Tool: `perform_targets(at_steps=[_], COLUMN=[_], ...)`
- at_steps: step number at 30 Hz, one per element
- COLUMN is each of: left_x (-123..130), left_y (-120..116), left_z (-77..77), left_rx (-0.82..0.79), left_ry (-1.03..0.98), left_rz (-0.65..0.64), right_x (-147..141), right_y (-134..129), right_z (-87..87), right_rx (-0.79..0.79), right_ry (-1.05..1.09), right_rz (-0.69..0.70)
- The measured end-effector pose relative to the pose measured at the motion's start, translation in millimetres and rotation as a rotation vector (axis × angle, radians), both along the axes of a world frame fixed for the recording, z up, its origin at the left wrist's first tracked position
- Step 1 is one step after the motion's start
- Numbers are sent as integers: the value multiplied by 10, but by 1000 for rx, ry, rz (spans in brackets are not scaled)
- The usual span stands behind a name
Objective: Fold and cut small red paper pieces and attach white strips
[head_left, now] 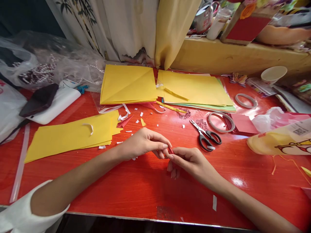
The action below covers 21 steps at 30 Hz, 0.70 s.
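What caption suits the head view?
Two hands pinch a small red piece above a red table, scissors and yellow paper beyond.

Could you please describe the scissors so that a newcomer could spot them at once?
On the red table, look just beyond the right hand. Between it and the nearer round ring lie the scissors, set apart by silver blades and black looped handles.

The glossy red table [145, 197] bears yellow paper stacks [128, 85] along its far edge, more yellow sheets [73, 134] toward its left edge, black-handled scissors [205, 136] right of the middle, tape rolls [221, 122] beyond them, and scattered white scraps [214, 203].
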State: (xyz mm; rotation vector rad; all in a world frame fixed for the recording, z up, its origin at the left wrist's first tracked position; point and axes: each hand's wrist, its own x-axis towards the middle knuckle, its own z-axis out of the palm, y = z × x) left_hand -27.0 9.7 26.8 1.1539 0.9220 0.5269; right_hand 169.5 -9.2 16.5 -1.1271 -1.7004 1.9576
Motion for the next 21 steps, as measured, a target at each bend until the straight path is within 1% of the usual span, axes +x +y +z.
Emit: perform_targets(at_steps=[3,6,10,14,17,21], left_x=[6,0,-10,-25,-49,-78], left_y=[-19,-21,-4,18,37,48], left_z=[-9,-19,-33,-48,-41,-17], left_rx=[14,93,252,340,423,554], left_ry=[0,33,120,165,171,127], left_rz=[20,8,-7,-40,-95,-164], right_x=[-20,-40,-37,-14,0,8], right_y=[14,25,24,18,20,30], right_z=[32,53,43,1,-28,-36], right_rx=[-119,-225,-228,-236,-303,-408], right_ry=[75,151,200,208,230,290], right_rz=[-9,-24,-30,-49,-69,-82])
